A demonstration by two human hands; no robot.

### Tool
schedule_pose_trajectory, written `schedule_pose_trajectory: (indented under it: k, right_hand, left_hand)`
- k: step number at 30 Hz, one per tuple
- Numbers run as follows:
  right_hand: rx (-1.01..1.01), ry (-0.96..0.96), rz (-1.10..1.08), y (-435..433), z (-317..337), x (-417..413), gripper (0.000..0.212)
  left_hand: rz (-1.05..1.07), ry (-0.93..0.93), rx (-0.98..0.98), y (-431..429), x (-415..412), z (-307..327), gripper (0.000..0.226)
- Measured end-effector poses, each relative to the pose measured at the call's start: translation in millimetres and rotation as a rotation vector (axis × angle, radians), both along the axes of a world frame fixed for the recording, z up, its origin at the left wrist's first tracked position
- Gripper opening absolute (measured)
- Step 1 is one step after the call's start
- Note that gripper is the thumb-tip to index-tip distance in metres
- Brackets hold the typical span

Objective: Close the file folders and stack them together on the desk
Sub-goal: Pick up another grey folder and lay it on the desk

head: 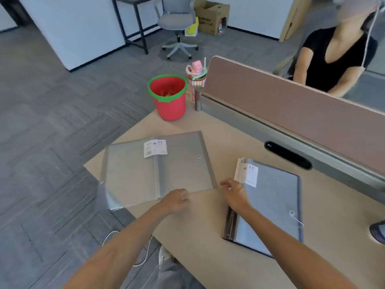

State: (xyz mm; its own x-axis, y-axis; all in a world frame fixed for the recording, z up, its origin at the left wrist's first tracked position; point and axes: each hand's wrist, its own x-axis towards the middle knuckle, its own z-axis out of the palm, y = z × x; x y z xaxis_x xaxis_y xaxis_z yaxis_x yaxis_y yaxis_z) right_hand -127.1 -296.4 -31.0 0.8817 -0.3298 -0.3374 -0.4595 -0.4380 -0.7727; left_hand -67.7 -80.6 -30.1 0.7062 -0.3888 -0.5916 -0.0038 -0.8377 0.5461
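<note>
An open grey file folder lies flat on the left part of the beige desk, with a white label near its spine. A closed blue-grey folder lies to the right, also labelled, with a string clasp near its right edge. My left hand hovers at the near edge of the open folder, by its spine, fingers curled with nothing in them. My right hand rests at the closed folder's left edge, beside its label, fingers loosely spread.
A red bucket with a green rim stands at the desk's far corner, next to a pink cup. A brown divider panel runs along the right. A person in black sits behind it. An office chair stands on the floor beyond.
</note>
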Motion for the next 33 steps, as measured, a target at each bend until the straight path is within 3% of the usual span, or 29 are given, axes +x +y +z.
schedule_pose_trajectory:
  k: [5,11,21,24,28,31,33]
  right_hand:
    - [0.008,0.132,0.082,35,-17,39,0.029]
    - [-0.010,0.211,-0.031,54,-27,67,0.031]
    - [-0.053,0.372,-0.181,50,-49,81,0.050]
    - [-0.031,0.345,-0.237,54,-43,79,0.041]
    - [0.099,0.331,-0.355,52,-39,77,0.043]
    - [0.182,0.289,-0.420,46,-31,77,0.017]
    - [0.278,0.242,-0.461,43,-19,78,0.018]
  left_hand:
    - [-0.058,-0.093,0.120,59,25,-18,0.048]
    - [-0.248,-0.260,0.319,93,56,-45,0.079]
    - [-0.414,-0.337,0.237,102,83,-56,0.108]
    - [-0.373,-0.366,0.118,109,87,-49,0.107]
    - [-0.269,-0.392,-0.050,117,85,-31,0.085]
    - [-0.194,-0.419,-0.117,121,81,-22,0.068]
    - [-0.187,-0.410,-0.126,124,77,-17,0.062]
